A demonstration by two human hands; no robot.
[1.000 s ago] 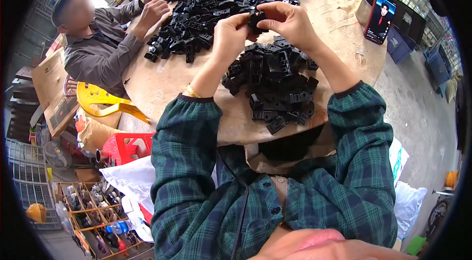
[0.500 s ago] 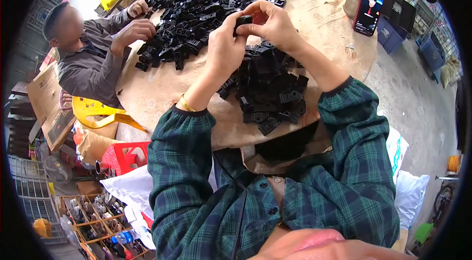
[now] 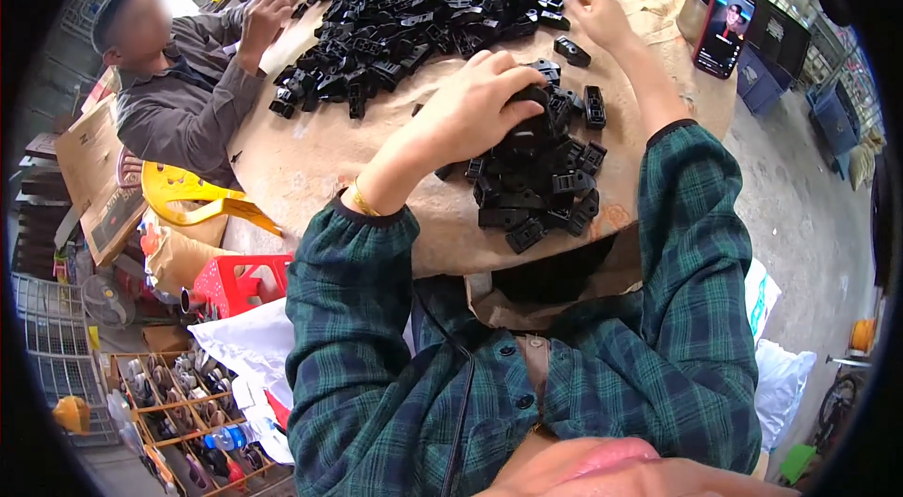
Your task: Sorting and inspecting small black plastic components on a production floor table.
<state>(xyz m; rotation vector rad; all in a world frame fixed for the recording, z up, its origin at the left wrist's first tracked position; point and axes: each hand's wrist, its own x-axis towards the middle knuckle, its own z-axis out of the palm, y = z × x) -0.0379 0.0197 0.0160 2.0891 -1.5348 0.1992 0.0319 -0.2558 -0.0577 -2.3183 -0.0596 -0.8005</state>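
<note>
My left hand (image 3: 482, 110) is curled over the near heap of black plastic parts (image 3: 546, 201), with thumb and fingers round a black plastic part (image 3: 529, 104) at its top. The hand hides some of the heap. Farther right, my right hand (image 3: 602, 19) is raised by the right edge of the large pile of black parts (image 3: 423, 13). Its fingers are apart and nothing shows between them. Below its fingertips lies one loose black part (image 3: 571, 51); another part (image 3: 594, 108) lies beside the near heap.
A cloth-like beige cover lies over the round table (image 3: 649, 74). A phone (image 3: 724, 29) stands propped at the right edge. Across on the left, another person (image 3: 188, 83) has both hands at the large pile. A yellow stool (image 3: 193, 196) and a red stool (image 3: 243, 283) stand to the left.
Both hands were together, holding a small black part. Now they are apart: the left has come down onto the near heap, the right has moved right. The co-worker's hands have shifted.
</note>
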